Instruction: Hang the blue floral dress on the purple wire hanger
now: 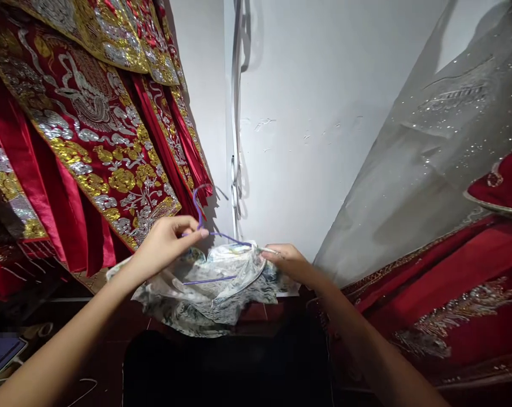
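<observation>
Between the thumb and fingers of my left hand (173, 238) a purple cord (198, 208) is pinched, its loose end curling up above the hand. From that pinch the cord runs right to the gathered edge of a thin white cloth with grey patterning (196, 314). At that edge my right hand (287, 261) is closed on the bunched cloth, beside a thin white stick-like piece (269, 249). Another purple length (209, 280) crosses the hollow of the cloth. The cloth hangs in loose folds over my lap. My right fingertips are partly hidden.
Red garments with gold and silver embroidery (122, 178) hang at the left. A sheer sparkling white fabric (378, 186) and a red beaded garment (463, 271) hang at the right. A white wall (302, 85) with a narrow white strap (234, 130) stands ahead.
</observation>
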### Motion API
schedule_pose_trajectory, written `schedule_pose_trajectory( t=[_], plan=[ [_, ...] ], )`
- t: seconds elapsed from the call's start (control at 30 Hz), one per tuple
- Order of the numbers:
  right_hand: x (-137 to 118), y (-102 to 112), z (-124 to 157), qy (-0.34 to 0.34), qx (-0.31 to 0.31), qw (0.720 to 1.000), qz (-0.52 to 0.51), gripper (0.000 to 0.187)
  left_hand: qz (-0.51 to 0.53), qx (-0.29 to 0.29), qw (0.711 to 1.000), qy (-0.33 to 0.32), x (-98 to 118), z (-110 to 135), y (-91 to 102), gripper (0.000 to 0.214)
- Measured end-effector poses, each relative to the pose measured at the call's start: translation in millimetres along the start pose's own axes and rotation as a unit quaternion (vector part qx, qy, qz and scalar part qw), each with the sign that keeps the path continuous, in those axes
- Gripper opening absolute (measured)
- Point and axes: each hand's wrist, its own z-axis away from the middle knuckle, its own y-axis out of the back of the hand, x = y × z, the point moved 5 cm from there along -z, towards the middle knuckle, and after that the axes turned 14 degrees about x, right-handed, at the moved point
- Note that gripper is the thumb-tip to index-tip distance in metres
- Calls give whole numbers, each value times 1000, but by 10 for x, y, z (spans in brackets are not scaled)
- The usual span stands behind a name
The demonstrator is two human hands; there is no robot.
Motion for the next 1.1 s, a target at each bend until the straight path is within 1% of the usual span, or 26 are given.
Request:
schedule_pose_trajectory(
  t=[0.03,0.07,0.1,0.13,0.17,0.2,0.23,0.27,0.33,0.37,0.4,0.43,0.5,0.57,0.6,0.73,0.77,0.87,0.9,0.93,1.0,1.07,1.1],
  plan=[
    [-13,35,-64,-20,3,999,-40,45,-34,81,996,-35,20,-78,83,30],
    [-39,106,-155,-31,24,996,-79,47,-70,165,981,-75,60,-123,160,26],
    [-77,206,-270,-28,57,992,-112,47,-102,240,959,-114,112,-131,214,24],
    [-120,324,-401,-17,93,986,-138,46,-122,296,936,-148,167,-107,231,23],
    [-161,446,-540,-4,126,980,-157,45,-128,324,921,-175,213,-65,205,22],
    [-195,564,-677,6,154,973,-170,44,-120,322,919,-193,244,-16,135,21],
    [-220,670,-802,11,177,968,-179,44,-103,291,930,-202,253,33,21,20],
    [-237,760,-908,13,196,962,-189,44,-84,238,947,-198,237,80,-129,21],
    [-258,880,-1034,12,226,952,-208,44,-65,106,981,-148,116,171,-489,31],
    [-269,907,-1051,11,236,948,-214,43,-69,47,990,-110,18,215,-669,38],
    [-281,912,-1042,10,242,946,-216,43,-79,2,994,-72,-91,256,-830,44],
    [-295,896,-1014,8,239,947,-214,42,-90,-31,995,-43,-196,291,-969,47],
    [-328,833,-934,5,220,955,-199,41,-103,-72,992,-12,-362,343,-1185,39],
    [-348,793,-865,4,206,961,-183,41,-101,-92,991,-5,-448,383,-1324,26],
    [-349,801,-841,6,211,961,-178,41,-94,-96,991,-5,-459,403,-1368,23],
    [-351,942,-757,23,267,951,-155,42,-40,-81,996,-21,-373,500,-1441,24],
    [-373,951,-729,27,265,953,-144,41,-26,-80,996,-21,-348,528,-1455,24],
    [-497,845,-649,37,201,973,-110,39,9,-79,997,-10,-305,598,-1503,22],
    [-540,800,-635,38,187,976,-105,38,20,-77,997,-5,-298,612,-1515,22],
    [-573,770,-634,37,188,976,-106,38,30,-73,997,-2,-292,619,-1521,22],
    [-586,762,-677,23,226,966,-126,40,51,-62,997,1,-278,619,-1513,24],
    [-543,788,-759,7,270,950,-155,43,80,-53,995,0,-263,611,-1483,27],
    [-518,801,-804,5,283,944,-169,44,99,-49,994,2,-259,608,-1466,26]
  ],
)
